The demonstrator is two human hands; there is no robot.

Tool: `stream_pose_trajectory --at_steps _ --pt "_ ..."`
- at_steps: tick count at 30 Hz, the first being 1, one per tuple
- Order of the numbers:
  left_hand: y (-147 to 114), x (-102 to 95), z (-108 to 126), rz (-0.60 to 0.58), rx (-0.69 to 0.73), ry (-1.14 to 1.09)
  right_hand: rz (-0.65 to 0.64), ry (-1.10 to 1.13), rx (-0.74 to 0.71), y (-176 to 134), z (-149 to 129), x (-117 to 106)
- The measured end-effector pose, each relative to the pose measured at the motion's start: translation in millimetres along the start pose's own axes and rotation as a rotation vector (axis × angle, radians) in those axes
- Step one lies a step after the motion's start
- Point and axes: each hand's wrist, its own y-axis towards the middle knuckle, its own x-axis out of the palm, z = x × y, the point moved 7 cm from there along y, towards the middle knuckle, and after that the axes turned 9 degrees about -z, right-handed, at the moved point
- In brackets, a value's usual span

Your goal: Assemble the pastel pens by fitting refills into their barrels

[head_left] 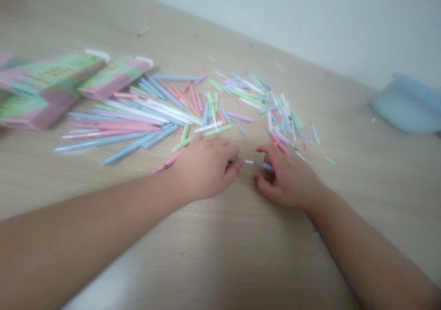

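Observation:
My left hand (208, 167) lies low over the table, thumb and forefinger pinched on a slim stick. Its thin white section (248, 162) sticks out to the right of the fingertips. Facing it, my right hand (287, 174) has thumb and forefinger apart. A light blue end (267, 166) in line with the stick shows in that gap; whether the hidden fingers touch it I cannot tell. Behind my left hand lies a pile of long pastel sticks (134, 117), pen-like in shape. Shorter, thinner pieces (282, 115) are heaped behind my right hand. The picture is blurred.
Green and pink printed boxes (51, 78) lie at the left, with a smaller similar box (115, 78) beside them. A pale blue translucent object (409, 103) stands at the far right by the wall (310, 20). Small pieces are scattered over the wooden table (220, 255).

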Motion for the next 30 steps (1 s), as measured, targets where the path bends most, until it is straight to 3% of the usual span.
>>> stream_pose_trajectory --at_steps 15,30 --pt "-0.9 2.4 3.3 0.01 0.075 -0.032 0.006 -0.066 -0.096 3.8 -24.5 1.8" --pt "-0.9 4.6 6.3 0.013 0.133 -0.03 0.127 -0.298 -0.036 1.6 -33.7 -4.5"
